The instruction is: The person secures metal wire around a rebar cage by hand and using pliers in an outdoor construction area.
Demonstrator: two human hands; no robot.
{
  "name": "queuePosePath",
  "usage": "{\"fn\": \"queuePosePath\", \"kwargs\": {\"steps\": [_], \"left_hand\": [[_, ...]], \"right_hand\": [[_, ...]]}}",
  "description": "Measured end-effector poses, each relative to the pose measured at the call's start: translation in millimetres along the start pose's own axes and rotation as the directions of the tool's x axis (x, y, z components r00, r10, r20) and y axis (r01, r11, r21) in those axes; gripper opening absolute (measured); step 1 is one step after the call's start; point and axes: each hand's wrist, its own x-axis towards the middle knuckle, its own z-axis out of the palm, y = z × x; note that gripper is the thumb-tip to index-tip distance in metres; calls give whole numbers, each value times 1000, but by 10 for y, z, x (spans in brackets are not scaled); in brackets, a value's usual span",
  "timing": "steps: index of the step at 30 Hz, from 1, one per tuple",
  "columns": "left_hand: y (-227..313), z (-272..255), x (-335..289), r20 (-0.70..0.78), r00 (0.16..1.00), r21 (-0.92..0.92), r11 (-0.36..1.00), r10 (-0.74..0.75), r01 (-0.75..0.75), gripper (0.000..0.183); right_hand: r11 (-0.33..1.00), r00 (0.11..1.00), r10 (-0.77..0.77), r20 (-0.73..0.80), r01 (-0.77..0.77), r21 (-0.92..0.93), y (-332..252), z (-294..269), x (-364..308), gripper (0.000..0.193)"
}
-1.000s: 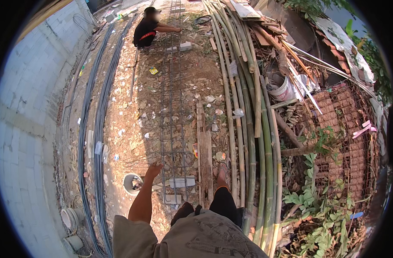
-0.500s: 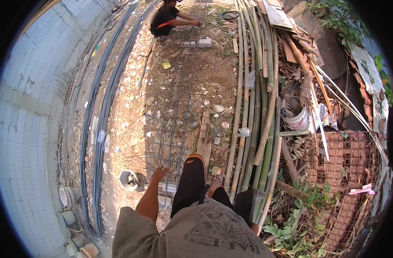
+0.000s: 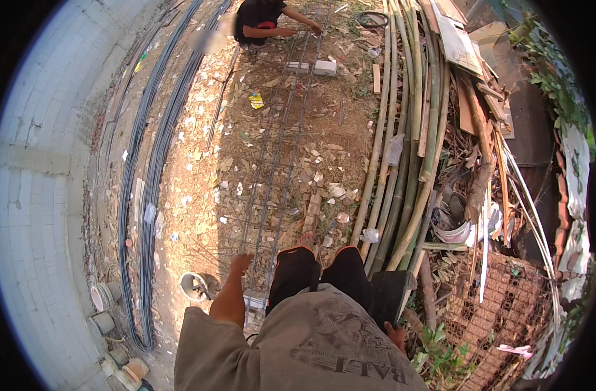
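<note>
The steel cage (image 3: pixel 276 156) runs toward twelve o'clock, where blocks (image 3: pixel 325 68) probably keep it off the ground (image 3: pixel 345 127). The left hand (image 3: pixel 241 262), seven o'clock, is beside it; the right hand (image 3: pixel 396 335), five o'clock. Neither grip can be told.

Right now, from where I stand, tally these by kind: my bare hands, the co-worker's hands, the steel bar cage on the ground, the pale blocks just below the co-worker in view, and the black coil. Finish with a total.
Your left hand and right hand: 2
Co-worker's hands: 2
Steel bar cage: 1
Pale blocks: 2
Black coil: 1
Total: 8
</note>
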Motion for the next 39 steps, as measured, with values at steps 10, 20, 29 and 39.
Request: {"fn": "queuePosePath", "kwargs": {"steps": [10,20,29,39], "left_hand": [[3197,-1179,225,-62,964,-408,875,258,-260,76],[4381,-982,784,-3,1000,-214,977,-20,18,67],[5628,-1126,852,8,993,-450,886,-117,108,69],[7833,-1905,2384,46,981,-403,895,-190,193,59]], "right_hand": [[997,988,53,148,-43,-70,-1575,-126,1309,64],[948,963,-95,253,165,-272,-4042,-1384,3016,64],[862,910,-412,39,403,-306,-6941,-2782,4151,62],[836,879,-476,-11,449,-314,-9833,-3405,5226,59]]}}
